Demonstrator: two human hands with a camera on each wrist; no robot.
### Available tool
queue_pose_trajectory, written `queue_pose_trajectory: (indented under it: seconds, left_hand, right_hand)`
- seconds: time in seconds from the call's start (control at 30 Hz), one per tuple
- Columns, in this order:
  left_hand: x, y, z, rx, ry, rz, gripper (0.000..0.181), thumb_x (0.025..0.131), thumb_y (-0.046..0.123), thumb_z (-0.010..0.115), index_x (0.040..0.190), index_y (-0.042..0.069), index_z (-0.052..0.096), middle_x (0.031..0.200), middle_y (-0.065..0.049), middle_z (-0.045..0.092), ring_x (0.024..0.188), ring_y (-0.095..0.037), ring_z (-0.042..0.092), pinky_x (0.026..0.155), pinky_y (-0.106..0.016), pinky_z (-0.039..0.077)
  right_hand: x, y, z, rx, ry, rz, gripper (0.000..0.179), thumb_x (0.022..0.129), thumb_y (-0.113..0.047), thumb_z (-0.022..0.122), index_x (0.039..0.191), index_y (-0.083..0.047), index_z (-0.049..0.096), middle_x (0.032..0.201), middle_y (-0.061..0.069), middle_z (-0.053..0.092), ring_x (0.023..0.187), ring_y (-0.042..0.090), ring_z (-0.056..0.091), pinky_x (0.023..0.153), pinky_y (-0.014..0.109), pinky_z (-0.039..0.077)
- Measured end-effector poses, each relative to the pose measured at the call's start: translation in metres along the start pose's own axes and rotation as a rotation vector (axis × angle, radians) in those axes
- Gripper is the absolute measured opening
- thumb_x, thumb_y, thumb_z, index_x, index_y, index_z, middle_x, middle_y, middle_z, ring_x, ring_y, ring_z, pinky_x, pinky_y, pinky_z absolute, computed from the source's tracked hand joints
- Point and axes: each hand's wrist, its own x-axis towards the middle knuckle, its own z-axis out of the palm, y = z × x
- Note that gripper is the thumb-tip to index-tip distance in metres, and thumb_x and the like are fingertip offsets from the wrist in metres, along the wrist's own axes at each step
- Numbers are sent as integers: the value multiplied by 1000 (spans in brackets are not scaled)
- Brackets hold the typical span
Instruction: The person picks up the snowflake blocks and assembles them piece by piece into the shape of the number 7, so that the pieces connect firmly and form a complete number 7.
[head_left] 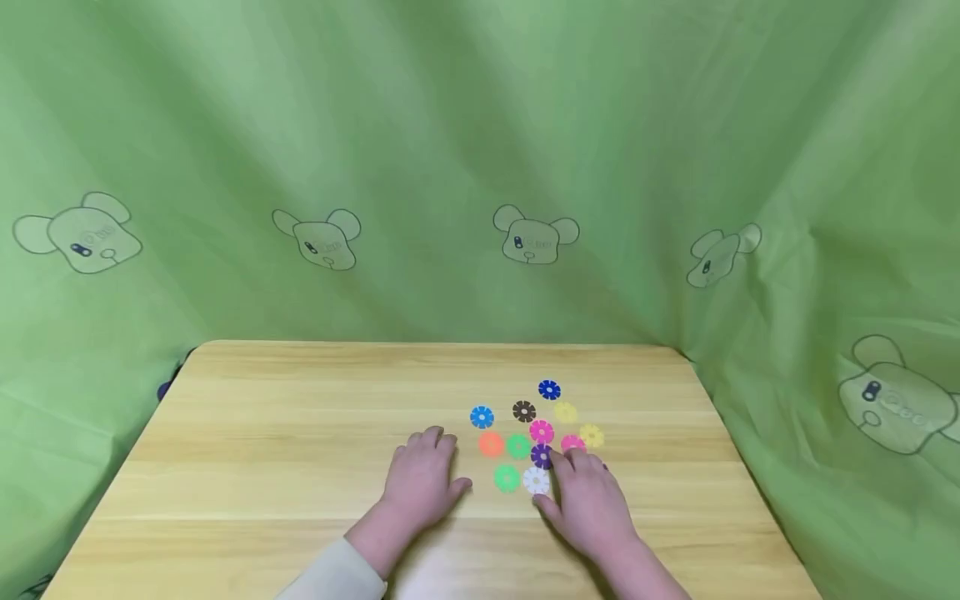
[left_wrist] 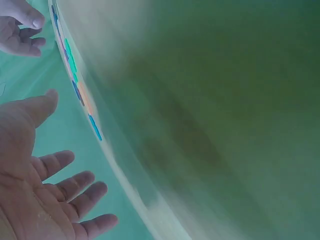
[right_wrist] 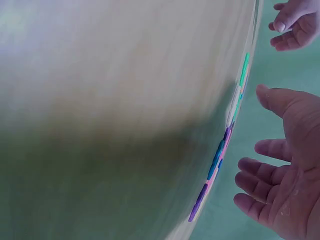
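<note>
Flat, notched, flower-shaped plastic discs lie loosely grouped on the wooden table right of centre. My left hand is held left of the group, fingers spread and nothing in its grasp; nearest to it are an orange disc and a light blue disc. At the group's right front is my right hand, empty, with loosely bent fingers. Its fingertips overlap a pink disc and come right beside a purple disc. By its thumb lies a white disc. In both wrist views the discs appear edge-on.
Two green discs lie between the hands. Farther back are another pink disc, a brown disc, a dark blue disc and two yellow discs. Green cloth with bear outlines surrounds the table.
</note>
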Motion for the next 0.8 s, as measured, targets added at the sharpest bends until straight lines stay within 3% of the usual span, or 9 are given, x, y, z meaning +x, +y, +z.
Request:
queue_pose_trajectory:
  seconds: [0.27, 0.4, 0.53, 0.8]
  left_hand:
    - [11, 19, 6, 2, -118, 33, 52, 92, 51, 78, 123, 9, 72, 101, -7, 71, 88, -23, 69, 70, -39, 60]
    - [18, 27, 12, -1, -163, 48, 45, 94, 51, 76, 114, 12, 72, 86, -1, 67, 76, -17, 64, 64, -35, 58]
    - [23, 35, 18, 17, -188, 57, 42, 94, 53, 75, 109, 14, 71, 82, 1, 64, 72, -15, 61, 61, -34, 56]
    - [28, 46, 21, 64, -217, 72, 43, 94, 55, 75, 111, 15, 72, 81, 2, 63, 69, -13, 59, 55, -31, 53]
  right_hand:
    - [4, -5, -1, -6, -92, 4, 53, 90, -40, 84, 116, 4, 73, 111, 21, 74, 110, 41, 69, 101, 56, 55]
    - [7, -8, -3, -14, -119, 13, 44, 90, -40, 84, 107, 0, 75, 97, 15, 73, 93, 34, 71, 86, 52, 61]
    - [10, -8, -2, -20, -131, 23, 38, 90, -39, 84, 96, -3, 75, 84, 9, 68, 76, 27, 66, 70, 45, 60]
    - [15, -8, 1, -20, -176, 64, 41, 93, -44, 80, 94, -3, 74, 82, 10, 68, 71, 27, 66, 64, 45, 60]
